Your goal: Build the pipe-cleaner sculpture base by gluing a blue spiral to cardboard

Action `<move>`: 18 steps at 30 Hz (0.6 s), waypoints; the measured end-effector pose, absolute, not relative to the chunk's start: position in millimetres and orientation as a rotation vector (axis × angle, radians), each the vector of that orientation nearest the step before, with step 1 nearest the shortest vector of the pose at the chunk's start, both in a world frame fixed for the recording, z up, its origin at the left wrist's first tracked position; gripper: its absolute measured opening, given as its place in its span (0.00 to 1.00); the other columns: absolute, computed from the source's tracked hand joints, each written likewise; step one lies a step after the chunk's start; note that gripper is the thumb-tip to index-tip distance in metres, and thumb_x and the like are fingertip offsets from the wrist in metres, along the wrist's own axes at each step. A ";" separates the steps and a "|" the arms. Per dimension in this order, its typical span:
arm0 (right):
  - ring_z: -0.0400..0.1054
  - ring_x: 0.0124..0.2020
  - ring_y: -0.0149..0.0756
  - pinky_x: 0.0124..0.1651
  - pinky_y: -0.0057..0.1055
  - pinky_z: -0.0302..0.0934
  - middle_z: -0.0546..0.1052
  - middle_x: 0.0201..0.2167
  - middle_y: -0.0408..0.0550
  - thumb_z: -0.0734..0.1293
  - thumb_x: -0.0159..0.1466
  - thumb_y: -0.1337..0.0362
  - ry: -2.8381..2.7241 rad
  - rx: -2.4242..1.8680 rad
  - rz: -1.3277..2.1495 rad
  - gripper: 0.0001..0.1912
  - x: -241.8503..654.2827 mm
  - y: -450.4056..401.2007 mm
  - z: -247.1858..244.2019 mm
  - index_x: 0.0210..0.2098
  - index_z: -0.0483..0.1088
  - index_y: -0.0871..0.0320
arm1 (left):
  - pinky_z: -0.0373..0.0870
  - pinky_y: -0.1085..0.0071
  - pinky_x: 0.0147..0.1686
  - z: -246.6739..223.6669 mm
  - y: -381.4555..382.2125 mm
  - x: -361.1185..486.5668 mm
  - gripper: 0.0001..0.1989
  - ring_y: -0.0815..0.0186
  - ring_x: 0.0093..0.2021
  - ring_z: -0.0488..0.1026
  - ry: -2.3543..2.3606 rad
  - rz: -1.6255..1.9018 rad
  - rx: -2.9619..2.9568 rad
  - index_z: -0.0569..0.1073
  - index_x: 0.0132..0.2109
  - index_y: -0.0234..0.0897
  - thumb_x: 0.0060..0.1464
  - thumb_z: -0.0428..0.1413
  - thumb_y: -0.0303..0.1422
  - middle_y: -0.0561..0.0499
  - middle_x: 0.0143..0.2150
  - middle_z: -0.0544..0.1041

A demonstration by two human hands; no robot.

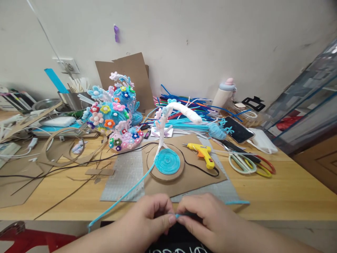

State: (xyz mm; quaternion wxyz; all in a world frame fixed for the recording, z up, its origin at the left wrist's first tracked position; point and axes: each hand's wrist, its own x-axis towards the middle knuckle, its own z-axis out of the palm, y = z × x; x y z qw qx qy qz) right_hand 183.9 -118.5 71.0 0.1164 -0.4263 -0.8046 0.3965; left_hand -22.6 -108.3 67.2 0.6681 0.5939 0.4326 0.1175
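At the table's front edge, my left hand (pixel 155 216) and my right hand (pixel 201 218) meet, each pinching a light blue pipe cleaner (pixel 177 215) between thumb and fingers. Most of that piece is hidden by the hands. Beyond them lies a round cardboard base (pixel 165 177) with a blue coil (pixel 167 161) on it. A white wrapped stem (pixel 162 131) rises from the base's back and bends over to the right. From the base a long blue strand (pixel 126 194) runs down to the left edge of the table.
A yellow glue gun (pixel 202 153) lies right of the base, its black cord trailing nearby. Scissors (pixel 242 163) and a phone (pixel 238 130) are farther right. Flower-covered models (pixel 113 116) stand at the back left. Pipe cleaners (pixel 184 105) are piled behind; a bottle (pixel 223 95) stands beyond.
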 end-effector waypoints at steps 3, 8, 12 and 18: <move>0.68 0.33 0.33 0.34 0.28 0.54 0.78 0.33 0.43 0.63 0.65 0.59 -2.298 -1.333 1.232 0.09 189.7 -112.4 73.5 0.37 0.73 0.54 | 0.55 0.73 0.29 69.5 -105.9 -28.7 0.10 0.69 0.29 0.60 1.134 0.227 1.654 0.65 0.28 0.37 0.55 0.52 0.36 0.57 0.25 0.64; 0.68 0.34 0.34 0.34 0.29 0.55 0.76 0.32 0.43 0.64 0.64 0.56 -2.301 -1.475 1.249 0.10 229.3 -96.8 76.1 0.35 0.73 0.53 | 0.58 0.72 0.32 73.0 -101.9 -69.7 0.09 0.66 0.33 0.66 1.270 0.088 1.821 0.67 0.29 0.37 0.57 0.51 0.35 0.55 0.29 0.69; 0.67 0.33 0.33 0.34 0.28 0.55 0.76 0.30 0.42 0.64 0.65 0.55 -2.366 -1.501 1.228 0.11 240.2 -96.4 77.5 0.32 0.72 0.54 | 0.62 0.70 0.36 80.6 -102.1 -93.9 0.08 0.63 0.37 0.69 1.163 -0.163 1.798 0.73 0.35 0.40 0.58 0.53 0.37 0.53 0.36 0.74; 0.69 0.35 0.32 0.35 0.28 0.53 0.78 0.34 0.42 0.62 0.66 0.62 -2.477 -1.229 1.056 0.08 183.5 -106.9 81.1 0.36 0.72 0.54 | 0.64 0.67 0.46 74.8 -103.0 -45.8 0.20 0.63 0.46 0.69 1.010 0.285 1.604 0.66 0.56 0.42 0.57 0.54 0.39 0.48 0.50 0.73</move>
